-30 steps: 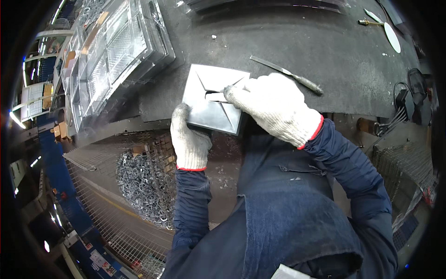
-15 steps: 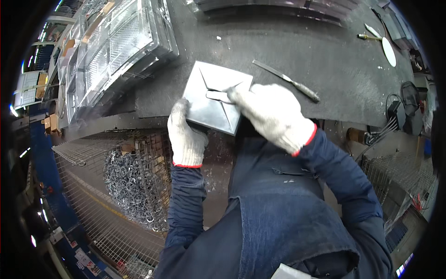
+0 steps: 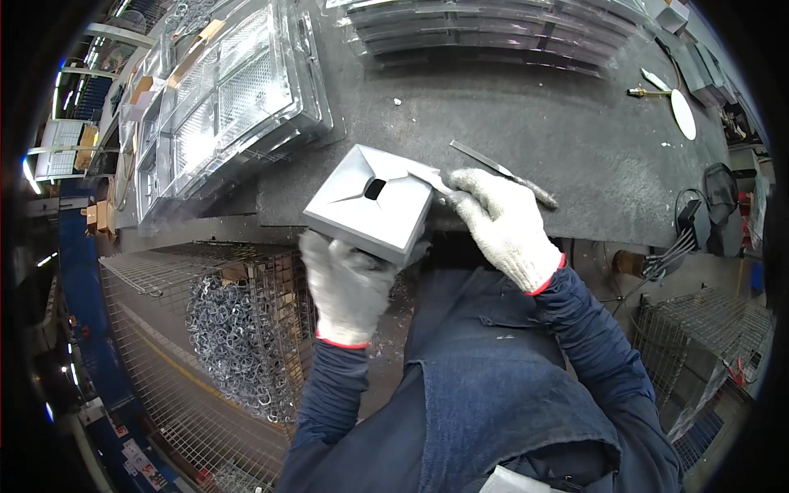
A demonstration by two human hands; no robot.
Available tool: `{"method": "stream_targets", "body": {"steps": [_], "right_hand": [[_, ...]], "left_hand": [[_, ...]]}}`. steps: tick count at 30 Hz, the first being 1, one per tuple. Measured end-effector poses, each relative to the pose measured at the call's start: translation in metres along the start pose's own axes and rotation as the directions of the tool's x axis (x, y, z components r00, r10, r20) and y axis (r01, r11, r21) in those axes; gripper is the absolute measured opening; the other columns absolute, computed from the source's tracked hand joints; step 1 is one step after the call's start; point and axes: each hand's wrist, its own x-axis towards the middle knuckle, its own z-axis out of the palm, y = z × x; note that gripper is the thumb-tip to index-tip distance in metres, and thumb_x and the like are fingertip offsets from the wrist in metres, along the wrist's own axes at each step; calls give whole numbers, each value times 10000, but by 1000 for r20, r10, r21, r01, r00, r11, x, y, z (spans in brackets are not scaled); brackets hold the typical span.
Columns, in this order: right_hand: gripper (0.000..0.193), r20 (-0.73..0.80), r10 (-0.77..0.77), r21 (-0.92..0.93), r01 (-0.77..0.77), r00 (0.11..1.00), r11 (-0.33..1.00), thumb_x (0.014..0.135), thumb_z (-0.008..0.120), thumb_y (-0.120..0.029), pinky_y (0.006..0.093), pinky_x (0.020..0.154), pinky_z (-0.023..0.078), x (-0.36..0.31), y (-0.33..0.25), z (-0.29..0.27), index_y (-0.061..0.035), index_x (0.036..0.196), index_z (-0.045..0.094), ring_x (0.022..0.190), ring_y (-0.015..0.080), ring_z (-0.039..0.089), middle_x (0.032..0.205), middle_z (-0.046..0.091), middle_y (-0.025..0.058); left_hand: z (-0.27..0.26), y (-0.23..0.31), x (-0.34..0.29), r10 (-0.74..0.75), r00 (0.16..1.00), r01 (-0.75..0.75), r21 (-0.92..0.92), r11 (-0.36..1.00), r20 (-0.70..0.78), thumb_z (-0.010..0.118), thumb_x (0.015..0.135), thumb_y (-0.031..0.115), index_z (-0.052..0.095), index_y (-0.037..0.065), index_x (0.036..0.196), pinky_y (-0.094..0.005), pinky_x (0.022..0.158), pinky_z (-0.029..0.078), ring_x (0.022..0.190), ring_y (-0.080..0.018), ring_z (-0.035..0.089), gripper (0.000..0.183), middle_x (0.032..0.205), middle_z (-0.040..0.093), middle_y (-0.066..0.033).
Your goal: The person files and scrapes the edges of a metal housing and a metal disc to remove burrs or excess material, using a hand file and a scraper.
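Observation:
A square, silvery metal box [image 3: 341,185] is tilted toward me above the table's near edge. Its face slopes inward along creased folds to a dark slot in the middle. My left hand [image 3: 347,283], in a white knitted glove and blurred, holds the box at its near side, some fingers hidden beneath it. My right hand [image 3: 505,218], gloved likewise, pinches a pale flat tool [image 3: 429,177] whose end lies at the box's right edge; its exact kind is unclear. On the table beyond that hand lies a slim file-like tool [image 3: 493,164] with a worn handle.
Clear plastic trays [image 3: 238,99] stand at the left of the dark table [image 3: 460,107], and more stacked trays [image 3: 493,33] at the back. A wire basket of metal rings [image 3: 238,345] stands below left. Cables [image 3: 678,246] hang at the right, above another wire cage [image 3: 699,329].
My right hand has drawn the pale tool from the box's middle to its right edge, uncovering the slot. My left hand has shifted beneath the box, which is now tilted differently.

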Motion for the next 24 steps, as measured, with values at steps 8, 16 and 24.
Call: {"method": "stream_targets", "body": {"steps": [8,16,24], "right_hand": [[251,68,-10,24,9,998,1000,1038,691,-146,439,901,597,-4,-3,1,-36,1259,741,1012,387,769,1106,791,193],[236,-11,-126,-53,125,992,991,1034,674,-145,455,918,615,18,-3,-3,-41,1230,752,1053,389,775,1075,796,190],[225,122,-204,-305,232,971,924,1030,730,-198,417,739,612,-3,-21,0,-60,1204,767,822,327,768,922,777,161]], "left_hand": [[1,27,39,120,944,-52,220,974,-308,699,1050,404,554,62,1482,-474,951,659,1143,-301,769,569,1365,697,-144],[24,-6,0,-170,943,243,-240,940,288,759,939,728,528,-14,1534,-628,1000,635,1262,-389,723,979,1438,671,-214],[30,-26,17,15,982,-9,30,1000,-187,630,1108,324,615,-44,1415,-481,1028,637,1180,-305,750,480,1330,714,-183]]}}
